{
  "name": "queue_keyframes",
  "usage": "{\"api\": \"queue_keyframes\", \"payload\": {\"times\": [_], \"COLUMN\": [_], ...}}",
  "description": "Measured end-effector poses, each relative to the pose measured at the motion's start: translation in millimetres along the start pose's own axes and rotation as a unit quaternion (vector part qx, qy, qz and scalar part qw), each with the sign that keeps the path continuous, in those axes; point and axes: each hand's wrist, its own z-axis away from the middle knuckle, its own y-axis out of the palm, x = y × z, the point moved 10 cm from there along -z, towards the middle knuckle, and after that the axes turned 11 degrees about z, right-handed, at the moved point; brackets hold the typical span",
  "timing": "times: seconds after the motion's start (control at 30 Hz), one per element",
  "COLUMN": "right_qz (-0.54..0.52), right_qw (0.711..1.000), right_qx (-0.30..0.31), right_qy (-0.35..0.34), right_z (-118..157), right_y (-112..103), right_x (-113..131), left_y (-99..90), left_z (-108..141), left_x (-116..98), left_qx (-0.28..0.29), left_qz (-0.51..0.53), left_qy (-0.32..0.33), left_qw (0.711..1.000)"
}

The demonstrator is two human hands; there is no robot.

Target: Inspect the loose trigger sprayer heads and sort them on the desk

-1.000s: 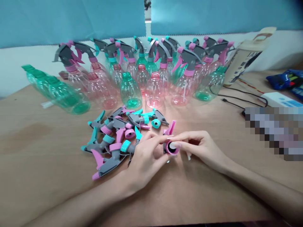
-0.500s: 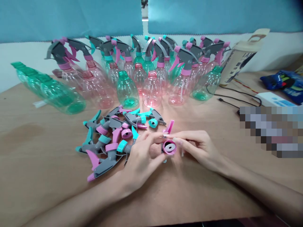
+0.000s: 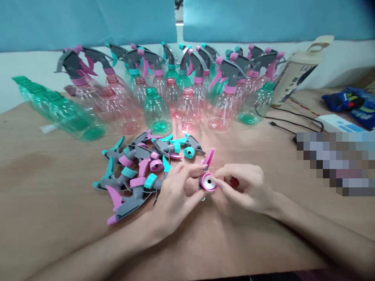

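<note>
My left hand point(image 3: 178, 187) is closed around a pink-and-grey trigger sprayer head point(image 3: 203, 180), thumb below and fingers above, its pink lever pointing up. The open end of the pink screw collar faces me. Inside it lies a white washer point(image 3: 207, 186) with a dark centre hole, seated roughly flat. My right hand point(image 3: 247, 187) has thumb and fingertips pinched at the collar's right edge, touching the collar and washer. Left of my hands lies a pile of loose sprayer heads point(image 3: 137, 189) with pink or turquoise parts.
Behind the pile stand pink and green bottles point(image 3: 188, 113), some capped with sprayers, some open-necked. Green bottles point(image 3: 74, 117) lean at the left. A cream tumbler point(image 3: 295, 76), black cable point(image 3: 285, 128), white box point(image 3: 340, 123) and blue packet point(image 3: 351, 103) are at the right.
The washer has gone from tilted to flat in the collar. My right fingers have come down from above the collar to its right edge and curled more. My left hand holds still.
</note>
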Motion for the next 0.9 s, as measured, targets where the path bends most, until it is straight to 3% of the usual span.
{"api": "queue_keyframes", "payload": {"times": [0.57,0.9], "right_qz": [0.040,0.047], "right_qw": [0.997,0.991], "right_qx": [0.064,0.116], "right_qy": [0.019,0.056], "right_z": [0.6,1.7], "right_y": [6.5,10.9], "right_x": [-5.2,-14.8], "left_y": [-1.5,-0.3], "left_z": [0.7,-0.8], "left_x": [-15.8,-16.6], "left_qx": [-0.008,-0.002], "left_qz": [-0.042,-0.066], "left_qy": [0.082,0.091], "left_qw": [0.996,0.994]}}
